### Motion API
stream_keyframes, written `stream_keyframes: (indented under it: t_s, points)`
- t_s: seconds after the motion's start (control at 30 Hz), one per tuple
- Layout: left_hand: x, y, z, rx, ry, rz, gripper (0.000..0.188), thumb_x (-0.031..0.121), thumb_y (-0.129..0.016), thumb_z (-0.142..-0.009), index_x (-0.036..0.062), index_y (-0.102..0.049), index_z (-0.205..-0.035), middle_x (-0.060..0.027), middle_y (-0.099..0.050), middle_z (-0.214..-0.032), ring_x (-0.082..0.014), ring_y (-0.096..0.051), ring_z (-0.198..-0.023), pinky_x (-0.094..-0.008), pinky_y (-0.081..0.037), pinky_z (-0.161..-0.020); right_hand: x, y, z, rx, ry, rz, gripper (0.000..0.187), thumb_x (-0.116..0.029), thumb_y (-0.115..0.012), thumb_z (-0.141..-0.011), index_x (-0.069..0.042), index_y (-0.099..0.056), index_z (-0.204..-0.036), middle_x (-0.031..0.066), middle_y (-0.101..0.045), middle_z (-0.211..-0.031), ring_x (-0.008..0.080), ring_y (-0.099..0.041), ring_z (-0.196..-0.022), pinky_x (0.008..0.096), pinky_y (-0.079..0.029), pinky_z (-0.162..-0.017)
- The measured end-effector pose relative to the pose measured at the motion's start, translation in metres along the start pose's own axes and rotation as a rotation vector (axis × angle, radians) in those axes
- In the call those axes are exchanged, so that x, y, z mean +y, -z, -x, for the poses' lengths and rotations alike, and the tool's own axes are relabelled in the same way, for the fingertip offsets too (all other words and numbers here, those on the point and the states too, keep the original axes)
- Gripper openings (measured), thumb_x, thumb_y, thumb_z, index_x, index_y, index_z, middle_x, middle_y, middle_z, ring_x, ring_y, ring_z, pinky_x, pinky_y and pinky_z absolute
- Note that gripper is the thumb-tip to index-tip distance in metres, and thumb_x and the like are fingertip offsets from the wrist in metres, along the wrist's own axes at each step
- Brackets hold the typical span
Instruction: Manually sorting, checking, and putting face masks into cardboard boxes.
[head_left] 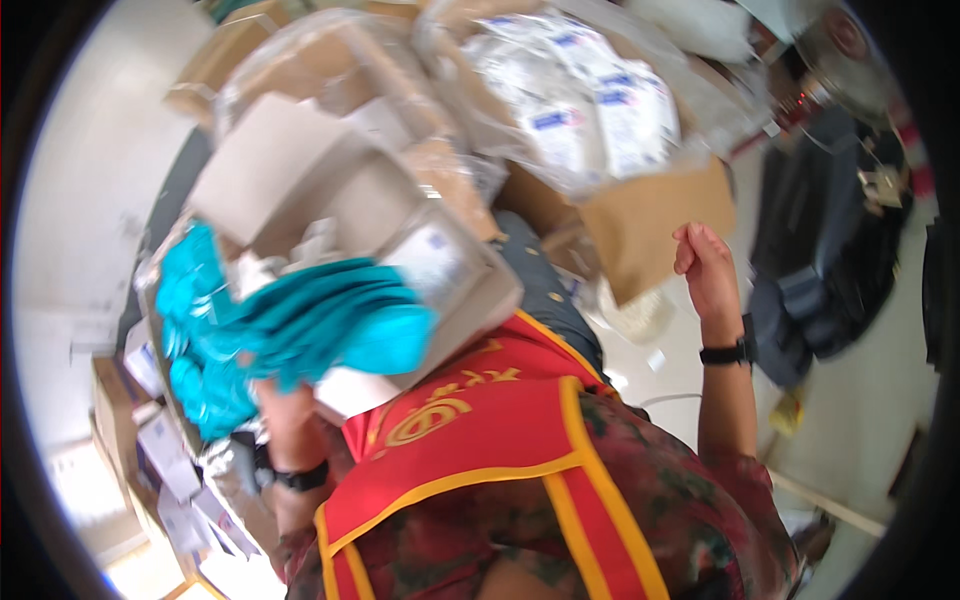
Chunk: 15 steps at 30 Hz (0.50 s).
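The bundle (330, 315) is teal and consists of thin, flexible layers, stacked and fanned sideways. It is gripped at its near edge by the left hand (285, 402), overlapping the open box (478, 285) in view.

Left hand (285, 402): hemmed leftward by turquoise bundle (205, 395), ahead by turquoise stack (330, 315) in grasp, then pale box flap (265, 165).
Open box (372, 200): passable from above, beyond and right of left grip.
Right hand (710, 268): free rightward until black object (815, 230); obstructed leftward by brown flap (650, 225).
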<state>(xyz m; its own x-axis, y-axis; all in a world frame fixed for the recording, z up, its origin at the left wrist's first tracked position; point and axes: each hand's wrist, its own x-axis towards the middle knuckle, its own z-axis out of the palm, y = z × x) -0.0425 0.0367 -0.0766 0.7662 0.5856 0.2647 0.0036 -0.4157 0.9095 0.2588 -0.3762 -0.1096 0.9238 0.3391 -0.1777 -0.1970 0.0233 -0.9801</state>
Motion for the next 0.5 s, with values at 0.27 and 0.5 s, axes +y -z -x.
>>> stream_keyframes:
  t_s: [0.27,0.5]
  points:
    - [0.055,-0.035,-0.010,-0.034,0.019,0.409,0.039,0.010,-0.078,-0.070,0.0006,-0.064,-0.106,-0.0111,-0.066,-0.103,-0.0147,-0.063,-0.090,-0.0302,-0.049,-0.079,-0.099,-0.217,0.031,-0.864,0.730,0.496,0.056,-0.017,-0.077,-0.072,-0.007,-0.059,-0.124,0.0128,-0.048,-0.131,0.0266,-0.047,-0.120,0.0366,-0.038,-0.100]
    - [0.065,-0.028,-0.020,-0.053,-0.081,0.399,0.063,0.003,-0.067,-0.082,0.0034,-0.039,-0.138,-0.0058,-0.063,-0.103,-0.0119,-0.059,-0.095,-0.0273,-0.047,-0.083,-0.126,-0.248,0.038,-0.811,1.102,0.591,0.040,-0.004,-0.071,-0.069,-0.009,-0.068,-0.108,0.0156,-0.048,-0.132,0.0328,-0.049,-0.118,0.0402,-0.040,-0.098]
